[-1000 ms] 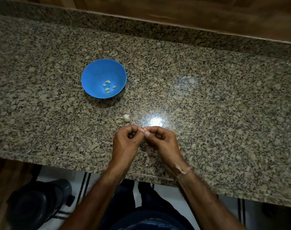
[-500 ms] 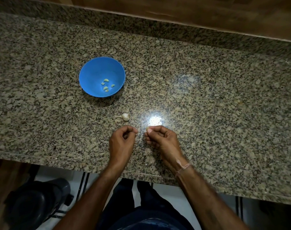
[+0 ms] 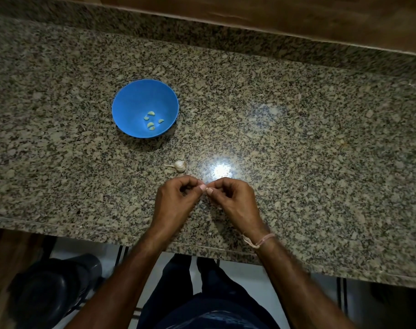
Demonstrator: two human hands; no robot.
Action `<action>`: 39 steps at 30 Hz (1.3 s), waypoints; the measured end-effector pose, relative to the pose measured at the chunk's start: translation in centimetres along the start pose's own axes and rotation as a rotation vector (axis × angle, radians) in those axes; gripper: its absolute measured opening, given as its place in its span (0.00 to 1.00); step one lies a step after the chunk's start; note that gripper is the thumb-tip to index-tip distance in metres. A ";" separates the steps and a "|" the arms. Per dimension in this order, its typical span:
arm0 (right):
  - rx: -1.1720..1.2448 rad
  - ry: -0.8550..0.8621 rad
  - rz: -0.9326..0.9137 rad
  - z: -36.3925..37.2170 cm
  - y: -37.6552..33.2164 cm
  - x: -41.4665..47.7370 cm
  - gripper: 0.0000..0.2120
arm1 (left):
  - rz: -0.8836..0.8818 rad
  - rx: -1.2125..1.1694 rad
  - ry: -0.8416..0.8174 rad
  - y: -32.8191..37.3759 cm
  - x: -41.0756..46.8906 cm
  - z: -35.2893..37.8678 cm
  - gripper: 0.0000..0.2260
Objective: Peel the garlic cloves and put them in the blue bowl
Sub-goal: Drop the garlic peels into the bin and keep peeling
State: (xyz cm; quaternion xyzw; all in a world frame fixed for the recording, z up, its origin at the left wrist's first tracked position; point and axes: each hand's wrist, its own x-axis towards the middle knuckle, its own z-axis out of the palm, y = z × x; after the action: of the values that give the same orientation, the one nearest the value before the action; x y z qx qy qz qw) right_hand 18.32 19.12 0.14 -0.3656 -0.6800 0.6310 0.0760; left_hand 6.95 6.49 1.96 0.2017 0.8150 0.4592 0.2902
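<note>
Upper left of centre: the blue bowl [image 3: 131,100] stands on the granite counter [image 3: 297,138], with four peeled cloves [image 3: 150,113] lying apart on its floor, towards its lower right wall. Below and right of the bowl, near mid-frame, the remaining garlic bulb [image 3: 179,165] lies on its side, its stem pointing to the left of the frame; it is just above the hands and touches neither.

Lower centre: the left hand [image 3: 173,200] and the right hand [image 3: 238,203] meet fingertip to fingertip over the counter, both with fingers curled inward. Between the thumb and forefinger tips a small pale object shows, judged to be the clove being peeled [image 3: 205,187]; both hands appear to pinch it, one from each side. Its long axis cannot be read, since the fingertips cover nearly all of it, and how much skin is left on it is hidden.

The relation that governs the drop-off: the bowl lies up and to the left of the pinch point, on the left hand's side, so that hand is the nearer carrier. A glare spot on the counter just above the right hand washes out detail there. A thread band circles the right wrist [image 3: 259,241].
</note>
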 end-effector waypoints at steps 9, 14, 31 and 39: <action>0.156 0.104 0.036 1.0 0.0 -0.3 0.04 | -0.074 -0.048 -0.024 -0.4 0.2 0.3 0.01; 0.033 0.132 -0.020 1.4 0.0 -0.6 0.02 | -0.130 -0.033 -0.054 -0.5 0.3 0.5 0.03; 0.540 0.022 0.251 1.0 0.1 -0.6 0.07 | -0.137 0.216 0.038 -0.5 2.0 1.0 0.06; 0.667 0.099 0.332 0.8 0.3 0.1 0.07 | -0.055 0.217 0.092 -0.9 1.6 1.0 0.02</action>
State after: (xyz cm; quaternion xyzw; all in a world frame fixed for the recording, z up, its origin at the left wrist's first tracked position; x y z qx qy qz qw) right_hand 17.90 18.47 -0.34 -0.4561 -0.3639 0.8032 0.1204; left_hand 6.33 7.64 0.34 0.1883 0.8776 0.3689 0.2412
